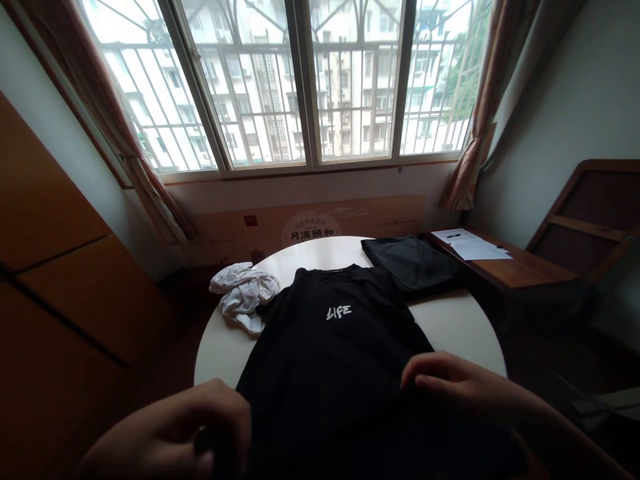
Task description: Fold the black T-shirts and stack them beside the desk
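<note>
A black T-shirt (330, 353) with white lettering on its front lies spread over the white round table (215, 360), its collar toward the window. At the lower left, my left hand (205, 420) is closed, with dark cloth of the shirt bunched between thumb and curled fingers. On the opposite side, my right hand (445, 373) pinches the shirt's edge, fingers bent down over it. The near part of the shirt fades into shadow between both hands, so its hem is hard to make out.
Beyond the shirt's left sleeve lies a crumpled white garment (245, 290). A folded black cloth (410, 263) rests at the table's back right. Behind it stands a wooden side table (530, 267) with white papers (470, 245). A wooden chair (595, 213) leans in at the right.
</note>
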{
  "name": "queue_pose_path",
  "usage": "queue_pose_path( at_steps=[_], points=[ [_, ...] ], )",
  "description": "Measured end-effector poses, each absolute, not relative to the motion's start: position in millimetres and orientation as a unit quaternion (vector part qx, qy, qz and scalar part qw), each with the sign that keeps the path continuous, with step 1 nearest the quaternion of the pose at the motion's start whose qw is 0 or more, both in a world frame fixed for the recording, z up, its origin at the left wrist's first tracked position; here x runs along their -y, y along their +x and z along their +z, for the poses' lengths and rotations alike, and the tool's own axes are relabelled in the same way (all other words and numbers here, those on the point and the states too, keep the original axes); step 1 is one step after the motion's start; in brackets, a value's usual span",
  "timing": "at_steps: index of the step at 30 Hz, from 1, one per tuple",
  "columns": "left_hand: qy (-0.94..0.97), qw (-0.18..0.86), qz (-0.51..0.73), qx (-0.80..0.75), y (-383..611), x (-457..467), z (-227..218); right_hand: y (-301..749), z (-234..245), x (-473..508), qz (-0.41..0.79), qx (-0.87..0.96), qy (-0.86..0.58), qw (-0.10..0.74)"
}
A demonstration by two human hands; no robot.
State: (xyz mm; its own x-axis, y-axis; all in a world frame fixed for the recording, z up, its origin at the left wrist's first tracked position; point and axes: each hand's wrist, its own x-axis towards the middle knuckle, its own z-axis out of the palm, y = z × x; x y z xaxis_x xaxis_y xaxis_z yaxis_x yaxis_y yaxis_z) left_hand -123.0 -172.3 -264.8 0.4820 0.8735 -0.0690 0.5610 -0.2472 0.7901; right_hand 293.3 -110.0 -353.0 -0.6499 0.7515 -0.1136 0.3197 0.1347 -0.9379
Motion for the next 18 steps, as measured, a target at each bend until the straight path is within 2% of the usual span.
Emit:
queue_pose_path(
  at_steps=[3,5,8,13,18],
  points=[
    [0.769,0.523,0.135,-0.340,-114,158,-262,297,-354,121,0.477,0.767,-0.392,0.173],
    [0.783,0.509,0.096,-0.344,-102,141,-265,302,-357,118,0.426,0.777,-0.426,0.184],
    [0.816,0.391,0.020,-0.424,-83,108,-277,317,-371,96,0.336,0.771,-0.494,0.222],
    [0.796,0.078,-0.034,-0.600,-74,34,-309,340,-405,47,0.196,0.724,-0.620,0.228],
    [0.699,-0.029,0.006,-0.715,-99,-50,-330,330,-410,15,0.121,0.728,-0.640,0.213]
  ],
)
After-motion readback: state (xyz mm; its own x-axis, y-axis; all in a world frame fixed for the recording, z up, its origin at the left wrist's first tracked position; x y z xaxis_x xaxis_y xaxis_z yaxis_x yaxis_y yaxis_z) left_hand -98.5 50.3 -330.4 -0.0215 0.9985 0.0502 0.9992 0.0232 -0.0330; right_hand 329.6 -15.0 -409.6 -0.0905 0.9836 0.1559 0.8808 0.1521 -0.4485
